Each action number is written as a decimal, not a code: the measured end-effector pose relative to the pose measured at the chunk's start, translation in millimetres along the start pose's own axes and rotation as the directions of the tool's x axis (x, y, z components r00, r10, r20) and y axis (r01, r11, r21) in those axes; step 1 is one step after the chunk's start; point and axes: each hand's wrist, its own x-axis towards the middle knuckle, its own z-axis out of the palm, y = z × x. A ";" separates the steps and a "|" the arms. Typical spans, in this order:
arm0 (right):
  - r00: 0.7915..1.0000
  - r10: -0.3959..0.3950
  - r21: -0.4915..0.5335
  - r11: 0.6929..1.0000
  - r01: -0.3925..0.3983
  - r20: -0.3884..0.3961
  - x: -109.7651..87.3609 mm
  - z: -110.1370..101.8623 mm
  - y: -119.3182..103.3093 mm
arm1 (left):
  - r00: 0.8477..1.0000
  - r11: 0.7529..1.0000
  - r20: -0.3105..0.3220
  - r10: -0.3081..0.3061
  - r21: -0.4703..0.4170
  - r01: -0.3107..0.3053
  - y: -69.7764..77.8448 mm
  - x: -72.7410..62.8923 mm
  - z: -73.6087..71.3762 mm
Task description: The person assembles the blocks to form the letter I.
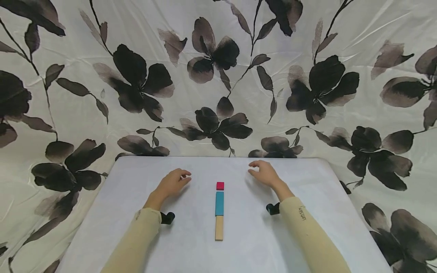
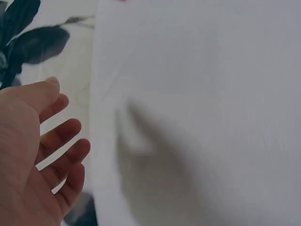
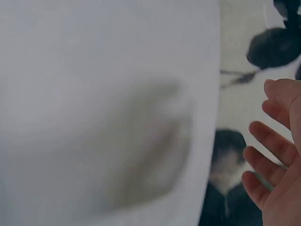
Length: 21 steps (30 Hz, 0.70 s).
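Observation:
In the head view a small red block (image 1: 220, 186), a blue rectangular block (image 1: 219, 203) and a plain wooden block (image 1: 219, 228) form a straight line at the middle of the table. A slim gap parts the red one from the blue one; the blue and wooden ends meet. My left hand (image 1: 173, 182) hovers left of the row, fingers loosely bent and holding nothing. To the right and slightly farther back, my right hand (image 1: 264, 173) is also above the table, relaxed, with nothing in it. Both wrist views show spread, loosely bent fingers over the table's edge.
The white table (image 1: 184, 250) has rounded far corners. Behind it hangs a floral cloth (image 1: 218, 87) with dark flowers. A small black wrist camera (image 1: 167, 218) sits on the left wrist and another black camera (image 1: 272, 209) on the right.

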 end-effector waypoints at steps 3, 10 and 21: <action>0.999 -0.012 -0.064 0.998 0.009 -0.041 0.2 -26.6 10.5 | 0.999 0.996 -0.035 0.013 0.089 -0.010 -18.4 -5.6 -29.5; 0.998 0.005 -0.184 0.983 -0.018 -0.069 -5.5 -83.4 32.9 | 0.995 0.972 -0.101 0.025 0.234 -0.001 -55.1 -25.1 -80.9; 0.995 -0.010 -0.347 0.938 -0.026 -0.103 -36.4 -126.9 57.5 | 0.979 0.939 -0.203 -0.026 0.331 0.094 -100.7 -78.6 -121.1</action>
